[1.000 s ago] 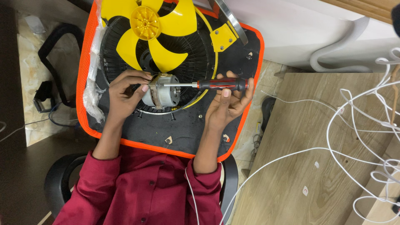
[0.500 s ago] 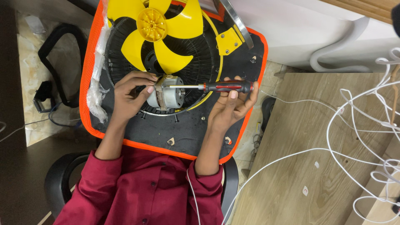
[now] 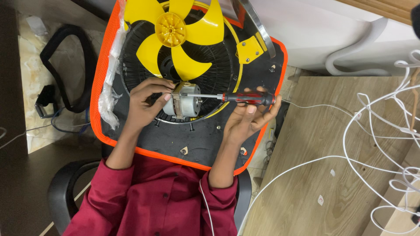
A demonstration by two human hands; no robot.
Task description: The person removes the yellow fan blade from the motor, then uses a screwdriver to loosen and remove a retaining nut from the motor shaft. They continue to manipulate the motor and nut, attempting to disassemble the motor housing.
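A small silver fan motor point(image 3: 187, 106) lies on a black round grille point(image 3: 218, 72), which rests on a black board with an orange edge point(image 3: 175, 140) across my lap. My left hand point(image 3: 146, 102) grips the motor's left end. My right hand point(image 3: 249, 116) holds a screwdriver with a red and black handle point(image 3: 247, 98); its thin shaft lies level and its tip touches the motor's top. A yellow fan blade point(image 3: 175, 32) sits on the grille just beyond the motor.
A yellow bracket point(image 3: 249, 50) and a metal ring point(image 3: 258, 26) lie on the board's far right. Crumpled clear plastic point(image 3: 107, 94) lies at its left edge. A wooden table point(image 3: 315, 144) with tangled white cables point(image 3: 385, 126) stands to the right. A black chair point(image 3: 65, 192) is under me.
The view has shifted slightly, so the board and fan sit a little lower in frame. Both hands stay on the motor and screwdriver, with the shaft still against the motor.
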